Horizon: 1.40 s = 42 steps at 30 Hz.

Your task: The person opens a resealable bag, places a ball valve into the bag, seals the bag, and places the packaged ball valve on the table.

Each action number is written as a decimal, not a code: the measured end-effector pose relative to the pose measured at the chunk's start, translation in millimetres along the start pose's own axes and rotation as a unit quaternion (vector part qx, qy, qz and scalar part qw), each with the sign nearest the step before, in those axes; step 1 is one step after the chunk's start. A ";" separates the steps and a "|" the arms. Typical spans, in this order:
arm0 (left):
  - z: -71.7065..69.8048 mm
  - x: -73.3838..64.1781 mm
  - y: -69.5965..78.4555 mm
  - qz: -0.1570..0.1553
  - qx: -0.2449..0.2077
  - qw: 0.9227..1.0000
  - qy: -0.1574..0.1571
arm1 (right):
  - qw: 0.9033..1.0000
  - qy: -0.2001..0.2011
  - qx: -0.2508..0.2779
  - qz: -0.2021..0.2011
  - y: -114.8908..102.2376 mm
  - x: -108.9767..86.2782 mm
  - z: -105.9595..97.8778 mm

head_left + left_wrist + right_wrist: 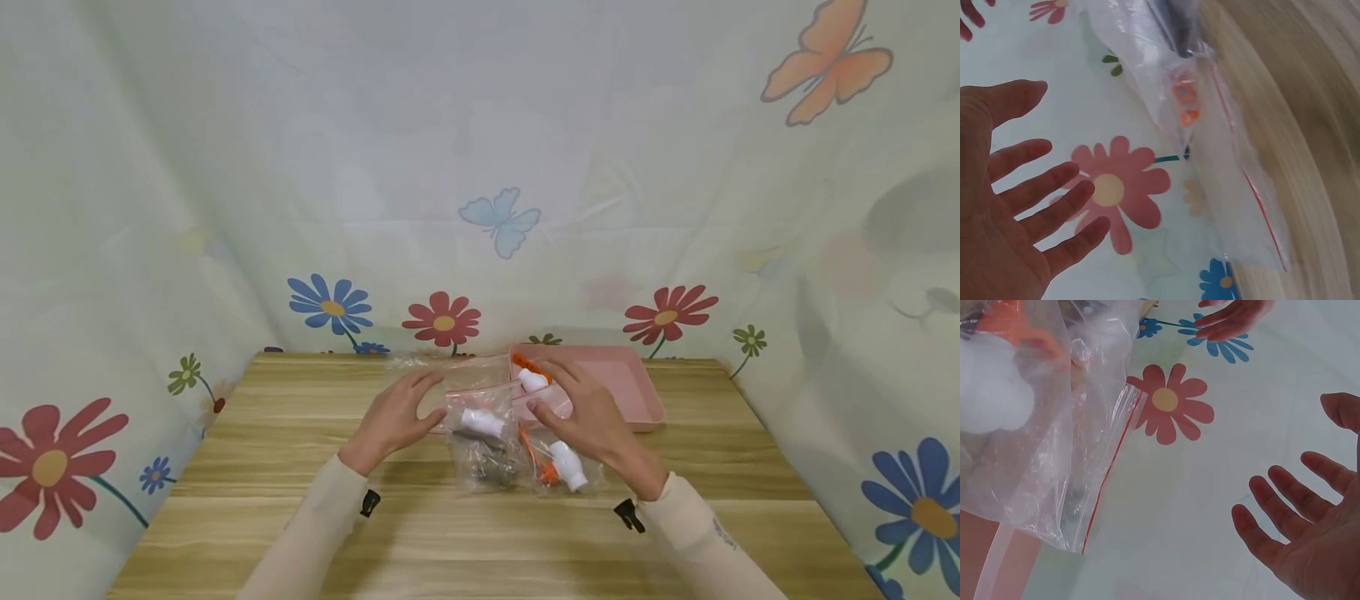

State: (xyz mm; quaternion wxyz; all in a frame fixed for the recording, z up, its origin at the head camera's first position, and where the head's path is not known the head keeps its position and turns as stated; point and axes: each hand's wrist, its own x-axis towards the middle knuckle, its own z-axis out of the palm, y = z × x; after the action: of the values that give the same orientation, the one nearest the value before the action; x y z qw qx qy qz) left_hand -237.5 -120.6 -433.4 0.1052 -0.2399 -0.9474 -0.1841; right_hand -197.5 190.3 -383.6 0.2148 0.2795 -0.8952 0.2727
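My left hand (395,419) is beside the left edge of a clear zip bag (483,479) that contains a white piece (482,422) and something grey. Its fingers are spread and hold nothing in the left wrist view. My right hand (588,414) hovers over a second zip bag holding a white bottle-shaped piece (568,467) and an orange piece (549,475). In the right wrist view its fingers, too, are apart and bare. Behind these, more clear bagging shows another white piece (532,381) with orange at its top, partly overlapping the tray.
A shallow pink tray (648,408) stands at the back right of the wooden table (480,550). Flower-printed cloth (375,167) hangs behind and at both sides, right at the table's edges. A black buckle (628,517) hangs under the right wrist, with another (370,502) under the left.
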 end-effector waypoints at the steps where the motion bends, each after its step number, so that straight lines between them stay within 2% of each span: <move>1: 1.2 -0.9 -2.6 -0.003 0.004 1.000 -0.005 | 1.000 -0.004 0.003 0.000 -1.1 -0.6 0.9; 10: 12.3 -5.6 -19.7 -0.047 0.015 0.997 -0.062 | 0.999 -0.039 0.014 0.007 -11.1 -6.5 7.5; 14: 18.2 -7.0 -23.2 -0.053 0.027 0.994 -0.089 | 0.999 -0.051 0.016 0.009 -13.0 -9.4 11.2; 22: 28.7 -11.0 -28.7 -0.036 0.053 0.992 -0.109 | 0.997 -0.078 0.013 0.011 -15.4 -16.8 16.5; 30: 37.8 -10.7 -35.4 -0.025 0.068 0.990 -0.122 | 0.997 -0.076 0.014 0.007 -15.6 -20.0 19.0; 42: 46.3 -8.4 -34.2 0.006 0.100 0.985 -0.139 | 0.997 -0.079 0.015 0.005 -14.1 -23.0 24.8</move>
State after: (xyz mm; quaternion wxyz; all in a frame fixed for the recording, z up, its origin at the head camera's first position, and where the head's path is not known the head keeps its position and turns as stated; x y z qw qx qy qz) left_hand -252.2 -133.6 -488.2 -0.0028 -0.2567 -0.9650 -0.0526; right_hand -177.3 174.2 -409.6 0.1377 0.2991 -0.9065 0.2641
